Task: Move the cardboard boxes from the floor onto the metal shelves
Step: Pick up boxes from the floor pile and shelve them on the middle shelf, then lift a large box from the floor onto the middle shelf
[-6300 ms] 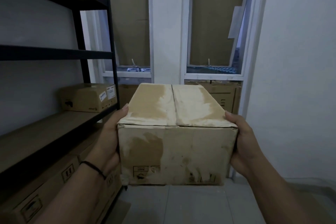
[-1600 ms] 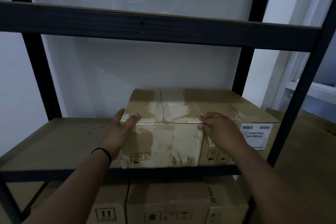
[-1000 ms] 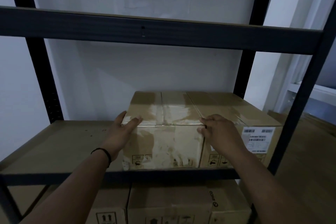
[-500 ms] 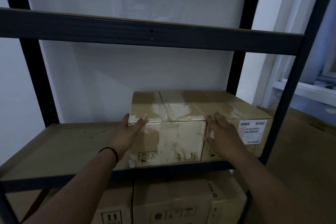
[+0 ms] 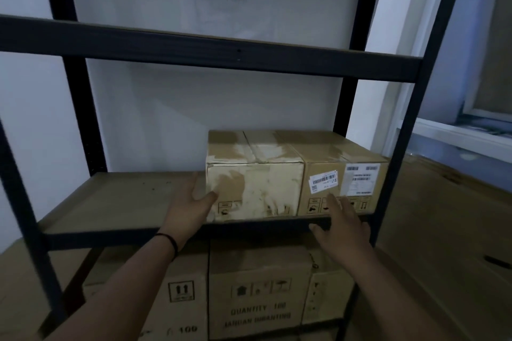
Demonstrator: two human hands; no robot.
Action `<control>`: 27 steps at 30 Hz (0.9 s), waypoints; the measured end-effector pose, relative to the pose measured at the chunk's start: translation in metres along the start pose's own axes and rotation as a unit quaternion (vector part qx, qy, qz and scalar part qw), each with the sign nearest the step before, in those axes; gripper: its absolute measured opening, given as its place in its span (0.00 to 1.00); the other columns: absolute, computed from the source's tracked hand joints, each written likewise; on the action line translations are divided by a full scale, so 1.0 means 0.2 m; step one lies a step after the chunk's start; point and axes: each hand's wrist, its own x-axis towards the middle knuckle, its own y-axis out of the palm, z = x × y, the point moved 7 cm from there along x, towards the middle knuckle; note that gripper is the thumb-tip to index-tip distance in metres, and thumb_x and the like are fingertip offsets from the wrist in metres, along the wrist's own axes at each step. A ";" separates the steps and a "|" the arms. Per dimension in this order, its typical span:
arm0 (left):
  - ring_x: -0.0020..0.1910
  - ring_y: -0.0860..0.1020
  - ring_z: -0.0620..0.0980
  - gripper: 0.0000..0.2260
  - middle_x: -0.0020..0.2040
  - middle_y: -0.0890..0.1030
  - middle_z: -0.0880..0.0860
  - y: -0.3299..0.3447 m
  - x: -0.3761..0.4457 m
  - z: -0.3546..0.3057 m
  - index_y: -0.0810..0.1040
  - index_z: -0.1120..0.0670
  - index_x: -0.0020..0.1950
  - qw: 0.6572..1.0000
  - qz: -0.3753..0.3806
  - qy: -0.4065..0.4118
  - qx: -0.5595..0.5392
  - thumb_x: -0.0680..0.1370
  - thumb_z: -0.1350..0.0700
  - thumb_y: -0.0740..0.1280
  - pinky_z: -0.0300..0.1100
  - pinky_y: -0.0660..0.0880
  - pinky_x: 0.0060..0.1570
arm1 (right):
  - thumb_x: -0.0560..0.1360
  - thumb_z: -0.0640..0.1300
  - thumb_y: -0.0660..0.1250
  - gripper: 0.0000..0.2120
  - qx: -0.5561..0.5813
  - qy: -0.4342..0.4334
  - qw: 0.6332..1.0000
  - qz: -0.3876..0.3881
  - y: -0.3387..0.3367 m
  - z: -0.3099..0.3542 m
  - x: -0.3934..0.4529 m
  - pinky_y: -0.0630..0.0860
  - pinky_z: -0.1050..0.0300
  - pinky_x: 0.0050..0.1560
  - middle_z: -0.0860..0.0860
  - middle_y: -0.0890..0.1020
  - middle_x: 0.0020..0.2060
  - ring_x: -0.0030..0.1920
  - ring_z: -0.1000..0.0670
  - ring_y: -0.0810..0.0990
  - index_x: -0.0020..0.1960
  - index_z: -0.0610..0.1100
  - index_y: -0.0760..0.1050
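A stained cardboard box (image 5: 257,174) stands on the middle shelf (image 5: 110,202) of the black metal rack, pressed against a labelled cardboard box (image 5: 343,171) on its right. My left hand (image 5: 191,207) is open, its fingers resting against the stained box's lower left corner. My right hand (image 5: 340,227) hovers open in front of the shelf's front rail, below the labelled box, touching neither box.
The shelf's left half is bare board. An upper shelf rail (image 5: 210,50) crosses above. Several printed cartons (image 5: 260,293) fill the level below. A large flat cardboard carton (image 5: 443,230) lies to the right, under a window sill (image 5: 465,135).
Both hands have drawn back from the stained box's top edge. The right hand left the box and dropped to the front rail; the left slid down to the lower left corner.
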 end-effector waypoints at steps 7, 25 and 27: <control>0.73 0.62 0.55 0.33 0.77 0.61 0.53 0.00 -0.51 0.00 0.56 0.50 0.78 0.999 -0.026 -0.026 0.034 0.78 0.46 0.66 0.52 0.62 0.70 | 0.79 0.57 0.59 0.38 -0.002 -0.045 0.998 0.036 -0.08 -0.13 -0.44 0.47 0.38 0.76 0.49 0.45 0.79 0.78 0.46 0.46 0.78 0.54 0.38; 0.63 0.74 0.46 0.27 0.66 0.75 0.47 -0.64 -1.79 0.27 0.64 0.48 0.74 0.983 -0.087 -0.146 0.065 0.77 0.46 0.67 0.37 0.71 0.56 | 0.79 0.58 0.60 0.40 0.004 -0.113 0.976 0.184 0.12 0.25 -1.39 0.51 0.42 0.76 0.52 0.47 0.79 0.78 0.47 0.49 0.79 0.53 0.38; 0.67 0.71 0.50 0.27 0.69 0.73 0.50 -0.77 -1.91 0.33 0.63 0.48 0.75 0.976 -0.118 -0.168 0.067 0.77 0.47 0.67 0.43 0.68 0.61 | 0.78 0.58 0.61 0.40 0.006 -0.128 0.973 0.194 0.20 0.39 -1.48 0.53 0.43 0.76 0.52 0.49 0.79 0.78 0.47 0.50 0.79 0.53 0.39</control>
